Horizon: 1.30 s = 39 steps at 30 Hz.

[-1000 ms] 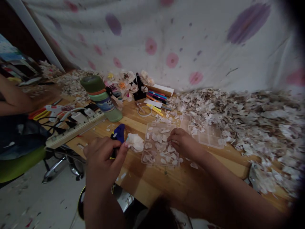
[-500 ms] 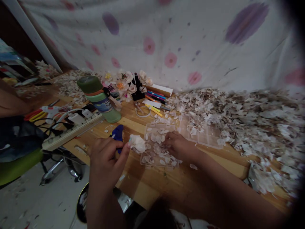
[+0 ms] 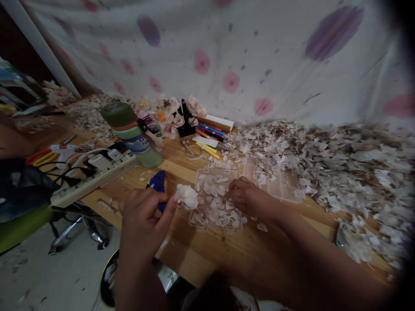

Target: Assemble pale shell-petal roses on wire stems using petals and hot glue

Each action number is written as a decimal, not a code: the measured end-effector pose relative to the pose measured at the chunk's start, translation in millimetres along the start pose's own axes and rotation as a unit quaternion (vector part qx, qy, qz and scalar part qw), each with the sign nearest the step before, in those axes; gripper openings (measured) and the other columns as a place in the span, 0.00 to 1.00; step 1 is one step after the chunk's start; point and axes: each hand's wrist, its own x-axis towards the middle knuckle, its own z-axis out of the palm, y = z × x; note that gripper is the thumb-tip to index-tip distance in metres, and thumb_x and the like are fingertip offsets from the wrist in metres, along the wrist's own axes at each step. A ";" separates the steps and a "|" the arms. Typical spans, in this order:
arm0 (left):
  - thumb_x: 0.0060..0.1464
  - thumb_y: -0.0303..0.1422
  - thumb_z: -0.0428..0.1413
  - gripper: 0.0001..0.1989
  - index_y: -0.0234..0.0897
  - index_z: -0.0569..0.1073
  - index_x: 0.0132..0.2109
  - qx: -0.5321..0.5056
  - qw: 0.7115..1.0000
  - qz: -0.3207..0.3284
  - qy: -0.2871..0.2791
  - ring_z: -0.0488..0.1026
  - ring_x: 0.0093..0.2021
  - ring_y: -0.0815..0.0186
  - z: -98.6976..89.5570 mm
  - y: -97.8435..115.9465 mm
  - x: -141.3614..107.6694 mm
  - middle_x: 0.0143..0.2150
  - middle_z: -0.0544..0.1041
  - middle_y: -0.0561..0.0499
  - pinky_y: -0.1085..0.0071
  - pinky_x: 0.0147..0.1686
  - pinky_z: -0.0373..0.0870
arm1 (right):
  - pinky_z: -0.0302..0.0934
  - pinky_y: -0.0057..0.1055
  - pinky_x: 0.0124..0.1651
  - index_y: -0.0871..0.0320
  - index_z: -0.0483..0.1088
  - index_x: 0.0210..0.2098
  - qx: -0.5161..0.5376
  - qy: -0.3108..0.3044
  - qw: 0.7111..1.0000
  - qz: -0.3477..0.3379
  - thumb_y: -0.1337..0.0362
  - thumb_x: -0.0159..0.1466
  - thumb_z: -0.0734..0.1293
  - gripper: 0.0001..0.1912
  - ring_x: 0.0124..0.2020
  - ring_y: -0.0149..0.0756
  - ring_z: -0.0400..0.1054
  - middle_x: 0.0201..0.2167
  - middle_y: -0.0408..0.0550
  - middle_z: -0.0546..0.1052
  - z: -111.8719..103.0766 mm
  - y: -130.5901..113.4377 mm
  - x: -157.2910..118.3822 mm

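Note:
Between the thumb and fingers of my left hand is a white artificial flower, its layered petals pointing right. My right hand hovers over the right side of a clear plastic box, fingers curled down among the loose white petals in it. Whether a petal is pinched in those fingertips cannot be made out. Behind my left fingers lies a dark blue object, partly hidden. A few stray petals rest on the wood beside the box.
A green bottle and a power strip with plugs stand left. Markers and finished flowers sit at the back. A second clear tray adjoins a big heap of petals. A person's arm shows far left.
My right hand has shifted slightly to the right over the box, its fingers still curled. The left hand keeps hold of the flower. The whole view has moved a little.

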 end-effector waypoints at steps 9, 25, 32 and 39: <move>0.55 0.33 0.56 0.10 0.40 0.68 0.26 -0.005 1.000 0.009 0.001 0.65 0.28 0.62 0.1 0.0 2.1 0.23 0.68 0.53 0.64 0.32 0.56 | 0.59 0.39 0.48 0.59 0.75 0.38 -0.007 0.048 0.999 0.023 0.72 0.62 0.65 0.07 0.43 0.41 0.63 0.40 0.54 0.73 -0.8 -3.5 4.5; 0.55 0.34 0.55 0.10 0.41 0.68 0.26 -0.005 1.000 0.003 -0.002 0.66 0.29 0.61 0.9 -0.1 -1.2 0.24 0.70 0.53 0.63 0.33 0.56 | 0.60 0.36 0.49 0.59 0.74 0.33 0.021 0.042 0.999 0.012 0.73 0.60 0.68 0.04 0.41 0.37 0.67 0.36 0.50 0.76 -6.3 11.1 8.1; 0.55 0.33 0.56 0.09 0.41 0.68 0.27 -0.008 1.000 0.007 -0.003 0.65 0.29 0.61 1.0 -0.7 -1.0 0.23 0.69 0.53 0.64 0.32 0.56 | 0.62 0.35 0.47 0.60 0.75 0.37 0.013 0.077 0.996 0.051 0.72 0.65 0.61 0.10 0.40 0.37 0.70 0.36 0.51 0.78 -11.0 18.1 7.0; 0.56 0.32 0.56 0.09 0.40 0.68 0.27 -0.002 1.000 0.018 -0.001 0.64 0.28 0.62 1.7 2.1 1.2 0.23 0.68 0.53 0.64 0.32 0.55 | 0.60 0.36 0.50 0.62 0.76 0.38 -0.038 0.049 0.997 0.041 0.75 0.62 0.62 0.11 0.43 0.40 0.68 0.38 0.53 0.78 -2.8 13.2 25.8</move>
